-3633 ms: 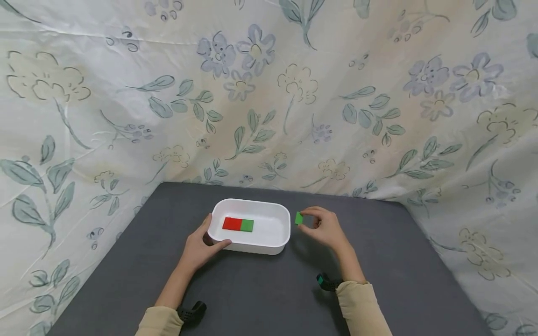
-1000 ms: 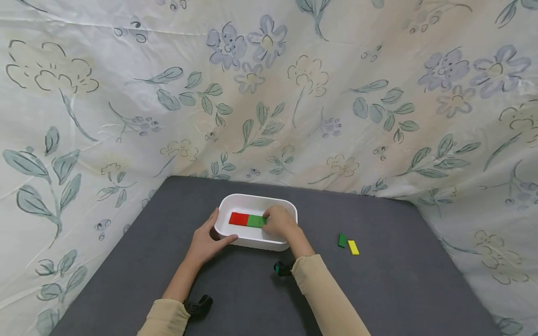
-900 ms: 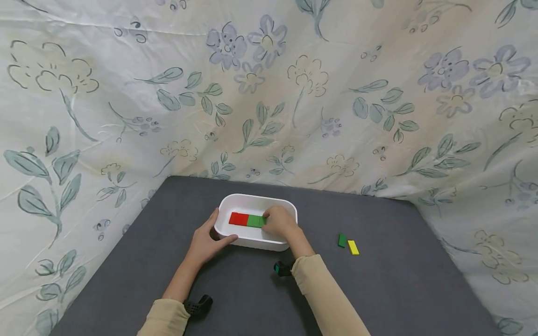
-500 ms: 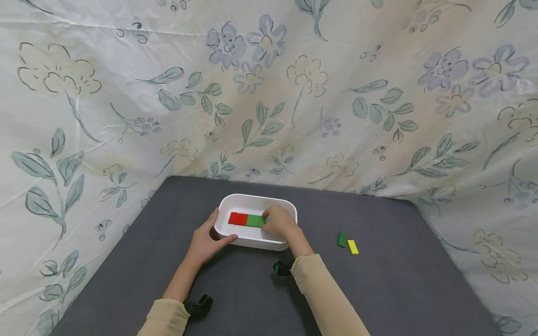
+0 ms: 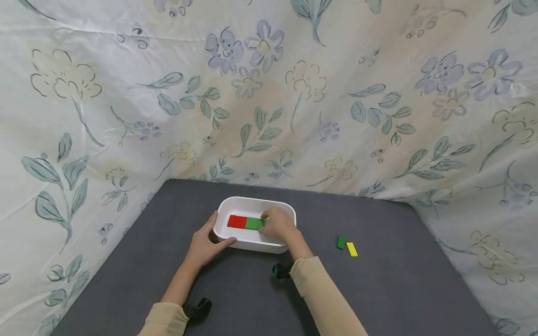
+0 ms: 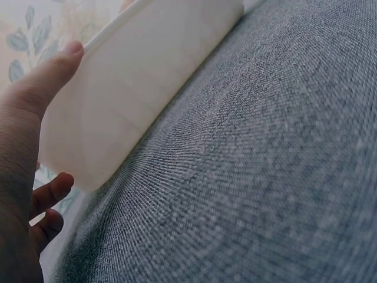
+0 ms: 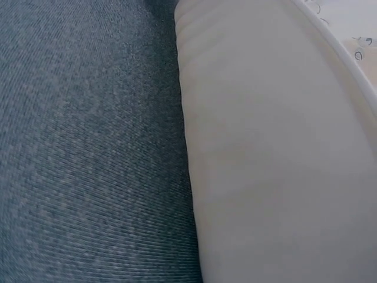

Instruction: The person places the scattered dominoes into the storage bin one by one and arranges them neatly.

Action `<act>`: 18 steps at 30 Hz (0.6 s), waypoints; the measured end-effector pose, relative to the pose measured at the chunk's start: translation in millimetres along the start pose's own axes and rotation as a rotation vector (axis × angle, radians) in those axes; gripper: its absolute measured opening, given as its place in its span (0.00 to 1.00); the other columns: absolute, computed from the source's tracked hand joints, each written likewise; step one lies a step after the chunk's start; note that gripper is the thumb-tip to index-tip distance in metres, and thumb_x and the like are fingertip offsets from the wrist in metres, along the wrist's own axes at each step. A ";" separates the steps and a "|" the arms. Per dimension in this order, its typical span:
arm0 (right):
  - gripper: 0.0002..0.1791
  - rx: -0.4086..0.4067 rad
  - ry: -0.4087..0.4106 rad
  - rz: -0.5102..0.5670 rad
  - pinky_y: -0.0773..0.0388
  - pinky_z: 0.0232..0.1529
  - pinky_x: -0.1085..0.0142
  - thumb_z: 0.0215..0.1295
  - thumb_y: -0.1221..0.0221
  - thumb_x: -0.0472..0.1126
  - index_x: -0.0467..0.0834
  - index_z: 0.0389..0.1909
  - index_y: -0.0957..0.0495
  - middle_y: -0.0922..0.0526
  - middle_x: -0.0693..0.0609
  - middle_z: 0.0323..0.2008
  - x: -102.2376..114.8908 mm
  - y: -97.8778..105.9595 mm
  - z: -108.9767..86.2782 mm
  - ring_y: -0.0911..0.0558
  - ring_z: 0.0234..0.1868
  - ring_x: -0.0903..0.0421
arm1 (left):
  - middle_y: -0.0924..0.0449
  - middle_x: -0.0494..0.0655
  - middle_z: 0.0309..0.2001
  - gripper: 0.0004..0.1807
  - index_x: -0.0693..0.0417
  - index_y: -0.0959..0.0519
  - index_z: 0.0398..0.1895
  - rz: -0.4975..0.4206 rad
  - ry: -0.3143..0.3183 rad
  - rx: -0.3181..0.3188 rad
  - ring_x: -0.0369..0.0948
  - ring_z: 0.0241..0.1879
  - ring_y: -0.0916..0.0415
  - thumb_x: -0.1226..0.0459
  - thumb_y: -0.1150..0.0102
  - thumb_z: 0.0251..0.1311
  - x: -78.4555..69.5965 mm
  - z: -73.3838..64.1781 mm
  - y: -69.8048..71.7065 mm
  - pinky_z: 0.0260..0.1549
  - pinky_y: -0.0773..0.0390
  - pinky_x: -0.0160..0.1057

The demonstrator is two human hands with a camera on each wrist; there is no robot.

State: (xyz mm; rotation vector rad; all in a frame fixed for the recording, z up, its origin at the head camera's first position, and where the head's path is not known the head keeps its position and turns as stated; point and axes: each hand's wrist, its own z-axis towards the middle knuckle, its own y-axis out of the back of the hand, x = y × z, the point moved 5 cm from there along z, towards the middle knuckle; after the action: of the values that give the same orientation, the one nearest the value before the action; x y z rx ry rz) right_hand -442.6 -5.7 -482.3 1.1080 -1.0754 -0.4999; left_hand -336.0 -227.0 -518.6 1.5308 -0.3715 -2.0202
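A white plastic box (image 5: pixel 260 247) holds a flat row of red tile (image 5: pixel 237 221) and green tile (image 5: pixel 251 223). My left hand (image 5: pixel 203 245) grips the box's left end, thumb at the front rim and fingers around the end wall. In the left wrist view, the thumb of that left hand (image 6: pixel 44 85) lies at the box's rim. Reaching inside, my right hand (image 5: pixel 279 226) pinches a green tile (image 5: pixel 262 223) at the row's right end; its fingers partly cover that tile. The right wrist view has only the box's outer wall (image 7: pixel 271 153) and cloth, no hand.
A dark green tile (image 5: pixel 341 242) and a yellow tile (image 5: pixel 352 249) lie side by side on the dark grey cloth-covered table (image 5: pixel 399 280), right of the box. Behind the table hangs a floral curtain (image 5: pixel 269 130).
Since the oldest frame, my right hand has carried a green tile leftward into the box, against the row's end. The loose green and yellow tiles have come into sight. Lately, both hands barely move.
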 end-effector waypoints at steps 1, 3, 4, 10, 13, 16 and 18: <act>0.22 -0.013 0.000 0.007 0.22 0.66 0.51 0.62 0.26 0.41 0.37 0.56 0.13 0.12 0.43 0.57 0.3 1.2 -0.8 0.17 0.62 0.45 | 0.41 0.57 0.82 0.61 0.60 0.45 0.84 -0.002 0.000 0.001 0.56 0.79 0.38 0.48 0.18 0.54 0.0 -0.6 -0.3 0.68 0.28 0.57; 0.22 -0.052 0.005 0.013 0.21 0.64 0.51 0.63 0.27 0.42 0.37 0.56 0.13 0.12 0.43 0.56 1.4 5.0 -2.9 0.16 0.61 0.45 | 0.41 0.57 0.82 0.61 0.60 0.44 0.84 -0.007 0.000 0.001 0.57 0.78 0.35 0.49 0.18 0.54 0.5 -1.6 -0.9 0.66 0.25 0.57; 0.21 -0.080 0.011 0.015 0.21 0.64 0.51 0.64 0.28 0.42 0.38 0.55 0.13 0.11 0.43 0.56 2.4 7.8 -4.2 0.16 0.61 0.45 | 0.41 0.57 0.82 0.61 0.60 0.44 0.84 -0.009 0.000 0.002 0.57 0.77 0.35 0.49 0.18 0.54 0.8 -2.0 -1.3 0.66 0.24 0.57; 0.18 -0.210 0.058 0.032 0.21 0.65 0.48 0.68 0.30 0.43 0.40 0.55 0.12 0.12 0.43 0.58 9.5 27.2 -13.7 0.17 0.63 0.43 | 0.42 0.56 0.82 0.61 0.59 0.45 0.85 0.002 0.008 0.006 0.56 0.77 0.34 0.47 0.20 0.55 3.0 -1.4 -2.2 0.65 0.23 0.57; 0.18 -0.248 0.093 0.041 0.19 0.63 0.47 0.69 0.30 0.43 0.40 0.55 0.12 0.13 0.42 0.58 12.0 39.0 -20.9 0.15 0.61 0.42 | 0.42 0.56 0.82 0.62 0.59 0.46 0.85 0.007 0.012 0.003 0.56 0.79 0.37 0.46 0.20 0.55 2.9 -0.9 -1.7 0.69 0.27 0.57; 0.17 -0.299 0.126 0.045 0.14 0.49 0.51 0.69 0.30 0.43 0.40 0.55 0.12 0.12 0.43 0.57 9.8 51.7 -32.9 0.11 0.47 0.46 | 0.42 0.56 0.82 0.62 0.59 0.45 0.85 0.009 0.016 0.004 0.57 0.80 0.39 0.46 0.19 0.54 2.7 -1.0 -1.6 0.70 0.31 0.57; 0.16 -0.334 0.142 0.054 0.15 0.36 0.57 0.69 0.30 0.42 0.40 0.54 0.12 0.11 0.44 0.55 5.3 59.9 -43.7 0.13 0.33 0.52 | 0.42 0.56 0.82 0.62 0.60 0.45 0.85 0.006 0.018 0.009 0.57 0.80 0.40 0.46 0.19 0.54 2.6 -1.2 -1.9 0.71 0.31 0.57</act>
State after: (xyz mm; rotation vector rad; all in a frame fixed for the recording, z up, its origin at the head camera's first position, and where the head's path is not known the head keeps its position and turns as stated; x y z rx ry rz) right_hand -411.8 35.1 -428.3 0.8059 -0.8587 -0.5276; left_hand -335.9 -226.8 -522.0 1.5506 -0.3779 -2.0019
